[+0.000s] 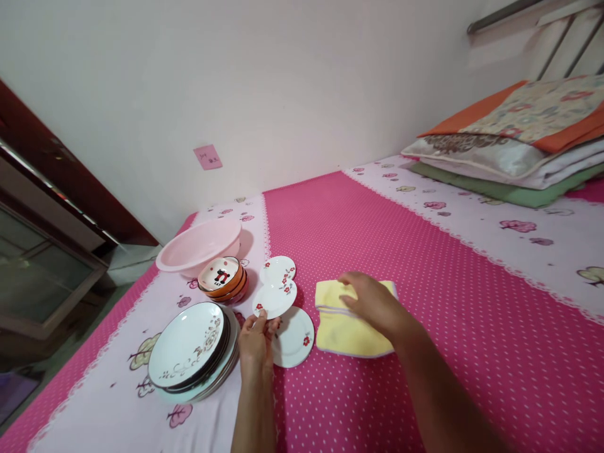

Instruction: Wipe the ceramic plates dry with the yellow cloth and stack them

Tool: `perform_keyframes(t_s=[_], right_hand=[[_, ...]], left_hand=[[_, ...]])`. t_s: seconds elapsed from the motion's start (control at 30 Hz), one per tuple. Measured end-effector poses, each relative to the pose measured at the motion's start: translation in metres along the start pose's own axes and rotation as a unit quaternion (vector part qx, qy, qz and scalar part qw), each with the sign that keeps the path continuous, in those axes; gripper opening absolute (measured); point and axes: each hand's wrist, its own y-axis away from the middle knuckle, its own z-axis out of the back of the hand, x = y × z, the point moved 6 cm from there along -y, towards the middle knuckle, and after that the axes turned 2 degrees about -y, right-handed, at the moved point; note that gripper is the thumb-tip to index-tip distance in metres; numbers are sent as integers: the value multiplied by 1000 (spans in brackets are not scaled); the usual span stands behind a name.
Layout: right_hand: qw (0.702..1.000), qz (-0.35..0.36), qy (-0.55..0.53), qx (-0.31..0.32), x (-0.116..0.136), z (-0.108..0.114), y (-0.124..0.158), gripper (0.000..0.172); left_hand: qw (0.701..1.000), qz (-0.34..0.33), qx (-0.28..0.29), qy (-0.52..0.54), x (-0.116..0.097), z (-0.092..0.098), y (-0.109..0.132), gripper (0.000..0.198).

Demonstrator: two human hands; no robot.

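White plate [275, 298]: left fingers [259, 324] pinch its edge; right fingers [353, 279] curl loosely over cloth [349, 330], bedspread [453, 302] stretching rightward.

Pale wall [306, 94] with pink note [207, 157], dark reddish-brown woodwork [80, 189] at left

The left forearm [255, 409], bare, is rising almost straight up from the bottom of the view, and the left hand [253, 340] is lying nearer the left edge of the bed [325, 220]. Its thumb [261, 319] is pressing from above, its fingers [274, 326] curling out to the right, making a pinch. The right forearm [434, 371], also bare, is slanting up and leftward. The right hand [370, 297] is showing its back, fingertips pointing toward the bed's left edge, with thumb and forefinger standing apart; it is sitting slightly closer to the far edge.
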Motion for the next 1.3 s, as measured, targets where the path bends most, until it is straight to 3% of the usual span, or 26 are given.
perform_keyframes(t_s=[0.1,0.23,0.5,0.7,0.83,1.03,1.3], right_hand=[[996,-26,27,82,-8,-30,-4,49],[996,-39,47,71,-18,-44,-11,31],[997,-55,33,37,-28,-43,-18,40],[998,-49,9,27,-32,-44,-22,40],[998,-49,2,27,-31,-42,-22,39],[998,-57,-16,26,-28,-37,-19,37],[998,-59,-21,24,-29,-37,-20,36]], left_hand=[[1000,-2,1,-4,1,2,-3,20],[1000,-4,7,-11,3,4,-7,23],[999,-16,12,-38,4,2,-18,20],[998,-15,12,-61,2,-15,-43,6],[997,-15,12,-80,1,-28,-61,26],[994,-12,5,-109,0,-44,-79,33],[986,-4,-6,-169,0,-42,-97,37]])
